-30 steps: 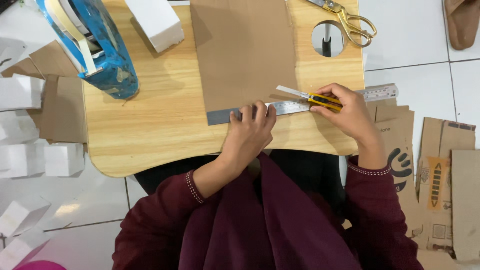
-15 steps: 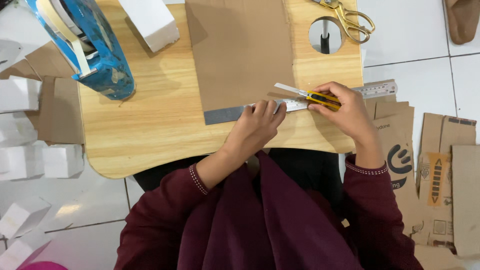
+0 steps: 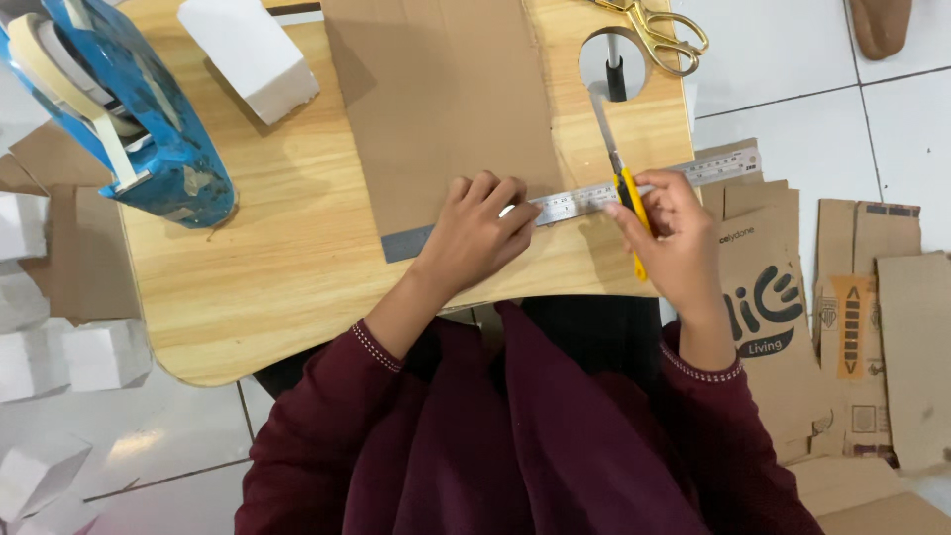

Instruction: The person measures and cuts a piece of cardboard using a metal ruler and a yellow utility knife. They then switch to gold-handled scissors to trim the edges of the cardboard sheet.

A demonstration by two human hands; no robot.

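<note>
Left hand (image 3: 480,230) pressing steel ruler (image 3: 634,188) flat across cardboard sheet (image 3: 446,99), table centre; right hand (image 3: 674,233), at three o'clock, gripping yellow utility knife (image 3: 626,183), blade apparently outside the sheet. Ruler wants firm pressure, fingertips behind edge.

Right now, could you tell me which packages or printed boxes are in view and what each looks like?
Flattened cartons: floor at right, brown with dark and orange print.
White boxes: floor at left, small plain blocks.
White box: tabletop, upper left, plain.
No screens or signs.
</note>
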